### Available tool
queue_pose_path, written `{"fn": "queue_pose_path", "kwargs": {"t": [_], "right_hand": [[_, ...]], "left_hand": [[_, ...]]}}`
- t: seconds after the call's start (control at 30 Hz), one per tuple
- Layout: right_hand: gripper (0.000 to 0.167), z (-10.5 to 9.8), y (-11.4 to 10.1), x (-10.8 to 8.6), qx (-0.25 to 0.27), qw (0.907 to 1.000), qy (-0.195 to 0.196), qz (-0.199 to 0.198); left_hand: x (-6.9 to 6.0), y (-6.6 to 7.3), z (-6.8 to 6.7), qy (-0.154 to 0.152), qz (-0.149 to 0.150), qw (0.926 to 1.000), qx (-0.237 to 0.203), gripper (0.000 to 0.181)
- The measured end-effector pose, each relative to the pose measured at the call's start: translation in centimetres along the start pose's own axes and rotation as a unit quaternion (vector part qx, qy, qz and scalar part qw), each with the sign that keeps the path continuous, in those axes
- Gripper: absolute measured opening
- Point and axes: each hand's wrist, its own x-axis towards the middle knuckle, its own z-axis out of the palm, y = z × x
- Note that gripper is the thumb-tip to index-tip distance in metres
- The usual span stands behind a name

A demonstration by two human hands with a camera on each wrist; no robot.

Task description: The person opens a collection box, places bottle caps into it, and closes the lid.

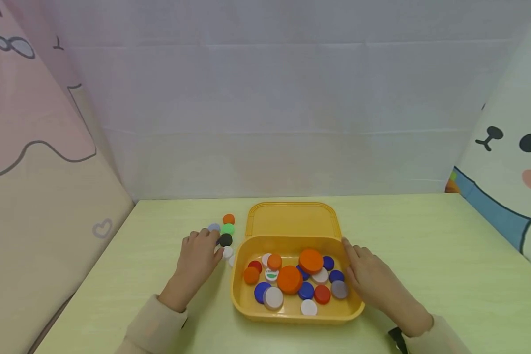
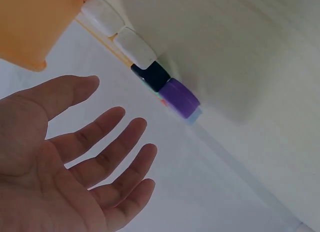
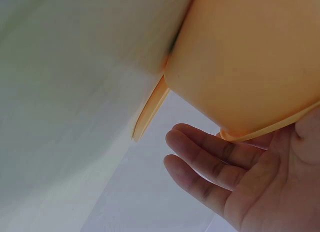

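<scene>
A yellow box (image 1: 297,317) holds several orange, blue, red, white and grey caps. Left of it, a group of loose caps lies on the table, among them a black cap (image 1: 225,240), a green cap (image 1: 227,229) and a purple cap (image 2: 179,98). My left hand (image 1: 197,260) hovers over that group with its fingers relaxed and apart; the left wrist view shows nothing in it (image 2: 75,167). At the box's right side, my right hand (image 1: 376,278) rests against the rim, fingers extended, also in the right wrist view (image 3: 250,177).
Behind the box lies its yellow lid (image 1: 294,220), flat on the pale green table (image 1: 425,246). An orange cap (image 1: 228,219) is the farthest of the loose ones. White cloth (image 1: 292,98) hangs along the table's back edge, with printed cloths at both sides.
</scene>
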Motion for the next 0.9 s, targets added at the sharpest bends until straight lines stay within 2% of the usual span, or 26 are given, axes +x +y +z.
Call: {"fn": "queue_pose_path", "kwargs": {"t": [0.27,0.47,0.67,0.9], "right_hand": [[0.052,0.0,0.0,0.0,0.003,1.0,0.0,-0.002],[0.052,-0.1,-0.1,0.1,0.006,1.0,-0.006,0.003],[0.052,-0.2,-0.1,0.1,0.005,1.0,-0.005,0.001],[0.052,-0.2,0.0,0.0,0.006,0.9999,-0.011,0.004]], "left_hand": [[0.6,-0.5,0.9,-0.068,-0.021,0.9972,0.024,0.03],[0.9,-0.3,1.6,-0.104,-0.032,0.9937,0.026,0.028],[1.1,0.0,1.9,-0.122,-0.035,0.9917,0.022,0.029],[1.0,0.2,2.0,-0.12,-0.024,0.9922,0.022,0.028]]}}
